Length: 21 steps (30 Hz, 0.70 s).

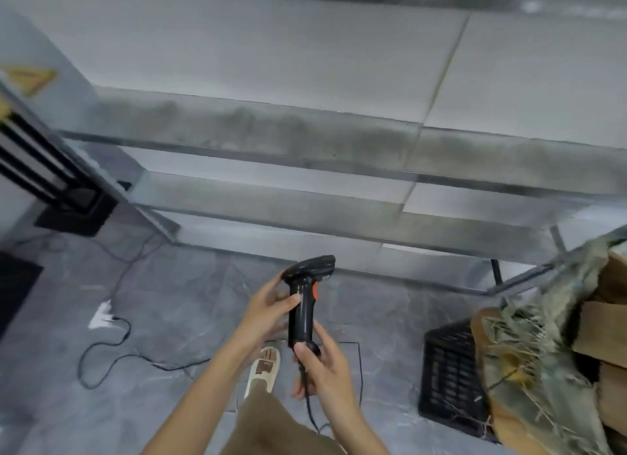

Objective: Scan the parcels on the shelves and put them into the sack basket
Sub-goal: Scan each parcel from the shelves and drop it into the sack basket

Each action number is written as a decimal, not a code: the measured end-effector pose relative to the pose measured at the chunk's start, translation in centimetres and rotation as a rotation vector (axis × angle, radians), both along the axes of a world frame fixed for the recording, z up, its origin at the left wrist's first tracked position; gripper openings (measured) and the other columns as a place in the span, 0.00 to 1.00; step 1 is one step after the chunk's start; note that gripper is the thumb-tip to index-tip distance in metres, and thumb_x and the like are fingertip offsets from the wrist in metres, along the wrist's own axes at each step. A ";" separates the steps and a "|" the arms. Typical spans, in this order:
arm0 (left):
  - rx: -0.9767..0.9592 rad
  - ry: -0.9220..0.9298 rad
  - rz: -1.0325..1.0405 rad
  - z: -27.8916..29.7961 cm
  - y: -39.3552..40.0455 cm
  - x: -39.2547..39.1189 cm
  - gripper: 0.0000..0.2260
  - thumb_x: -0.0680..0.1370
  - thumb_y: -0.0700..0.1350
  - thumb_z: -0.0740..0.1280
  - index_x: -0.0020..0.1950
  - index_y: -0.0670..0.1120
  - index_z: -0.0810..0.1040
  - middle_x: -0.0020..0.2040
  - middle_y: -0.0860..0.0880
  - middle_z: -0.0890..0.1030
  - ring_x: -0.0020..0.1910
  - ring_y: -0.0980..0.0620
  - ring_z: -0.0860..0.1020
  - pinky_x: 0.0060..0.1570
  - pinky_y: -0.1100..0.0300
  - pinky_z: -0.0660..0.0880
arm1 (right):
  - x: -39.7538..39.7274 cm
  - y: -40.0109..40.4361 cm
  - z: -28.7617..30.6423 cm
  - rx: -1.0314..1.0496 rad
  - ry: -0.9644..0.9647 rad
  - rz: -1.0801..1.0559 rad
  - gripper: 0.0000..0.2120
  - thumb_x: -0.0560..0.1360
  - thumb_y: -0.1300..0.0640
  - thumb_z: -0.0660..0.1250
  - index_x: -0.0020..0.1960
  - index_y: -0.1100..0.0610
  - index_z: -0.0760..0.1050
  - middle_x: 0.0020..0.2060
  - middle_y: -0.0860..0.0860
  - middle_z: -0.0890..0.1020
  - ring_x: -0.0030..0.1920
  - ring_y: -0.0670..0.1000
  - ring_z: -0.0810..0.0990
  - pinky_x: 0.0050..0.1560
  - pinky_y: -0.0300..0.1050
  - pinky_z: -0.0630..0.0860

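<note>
Head view: scanner (304, 298) held in both hands before bare shelves (305, 156).
Left hand (268, 314) grips its head, right hand (320, 363) its base; parcels sit in the sack basket (543, 346) at right. The trailing cable (108, 349) could snag a foot.

Grey marbled floor (163, 285), black cable (101, 349)

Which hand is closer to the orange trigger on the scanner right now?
Left. The left hand grips the scanner near its head, level with the orange trigger. The right hand holds the handle's bottom end, well below the trigger.
</note>
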State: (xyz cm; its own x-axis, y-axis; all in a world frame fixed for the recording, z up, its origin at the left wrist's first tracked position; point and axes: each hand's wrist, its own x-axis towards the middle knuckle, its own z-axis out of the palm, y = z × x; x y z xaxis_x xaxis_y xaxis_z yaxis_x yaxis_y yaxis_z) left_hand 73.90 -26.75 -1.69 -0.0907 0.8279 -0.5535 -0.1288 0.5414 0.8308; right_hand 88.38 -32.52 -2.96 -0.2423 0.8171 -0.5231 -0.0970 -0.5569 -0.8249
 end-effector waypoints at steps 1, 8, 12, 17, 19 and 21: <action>-0.013 0.006 0.015 -0.6 0.7 -1.7 0.18 0.80 0.34 0.67 0.60 0.57 0.75 0.36 0.56 0.85 0.39 0.58 0.84 0.39 0.62 0.81 | -1.6 0.8 -0.7 -0.009 -0.007 0.025 0.22 0.79 0.59 0.69 0.70 0.45 0.71 0.41 0.55 0.85 0.25 0.51 0.78 0.27 0.43 0.75; -0.148 -0.026 0.055 -5.5 7.9 -12.9 0.20 0.80 0.34 0.68 0.67 0.53 0.73 0.55 0.41 0.85 0.47 0.47 0.85 0.42 0.58 0.82 | -13.0 7.7 -5.5 -0.098 -0.109 0.078 0.23 0.80 0.53 0.68 0.72 0.40 0.68 0.44 0.60 0.84 0.21 0.50 0.74 0.23 0.41 0.72; -0.183 -0.004 -0.004 -9.8 13.8 -17.0 0.18 0.80 0.34 0.67 0.61 0.56 0.74 0.41 0.55 0.87 0.40 0.60 0.85 0.35 0.65 0.79 | -17.9 12.9 -9.2 -0.204 -0.111 0.020 0.20 0.83 0.51 0.63 0.72 0.40 0.65 0.37 0.52 0.81 0.25 0.47 0.78 0.26 0.38 0.73; -0.175 0.024 -0.035 -15.1 22.1 -18.5 0.26 0.80 0.35 0.69 0.76 0.49 0.69 0.53 0.48 0.85 0.42 0.59 0.84 0.36 0.66 0.79 | -20.3 20.1 -14.5 -0.266 -0.013 -0.134 0.16 0.84 0.60 0.60 0.70 0.50 0.70 0.39 0.56 0.80 0.27 0.49 0.76 0.28 0.39 0.73; -0.175 0.031 -0.043 -17.6 25.3 -18.7 0.27 0.80 0.34 0.69 0.78 0.48 0.68 0.59 0.44 0.83 0.47 0.55 0.83 0.38 0.66 0.80 | -20.7 23.2 -17.2 -0.300 -0.007 -0.177 0.13 0.83 0.62 0.61 0.65 0.50 0.72 0.42 0.57 0.80 0.30 0.48 0.77 0.28 0.39 0.75; -0.184 0.036 -0.042 -20.1 28.2 -18.7 0.27 0.80 0.35 0.69 0.77 0.48 0.68 0.61 0.43 0.82 0.51 0.49 0.82 0.38 0.66 0.80 | -21.0 26.4 -19.9 -0.332 -0.007 -0.190 0.11 0.83 0.63 0.62 0.61 0.51 0.73 0.42 0.56 0.80 0.30 0.48 0.78 0.28 0.39 0.76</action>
State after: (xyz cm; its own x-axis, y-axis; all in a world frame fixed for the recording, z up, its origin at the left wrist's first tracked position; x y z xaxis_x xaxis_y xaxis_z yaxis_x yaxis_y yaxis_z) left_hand 55.16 1.41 -21.78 -0.0807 0.7165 -0.6929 -0.0744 0.6889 0.7211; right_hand 67.42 -6.16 -22.84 -0.0985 0.6327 -0.7681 -0.2192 -0.7667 -0.6035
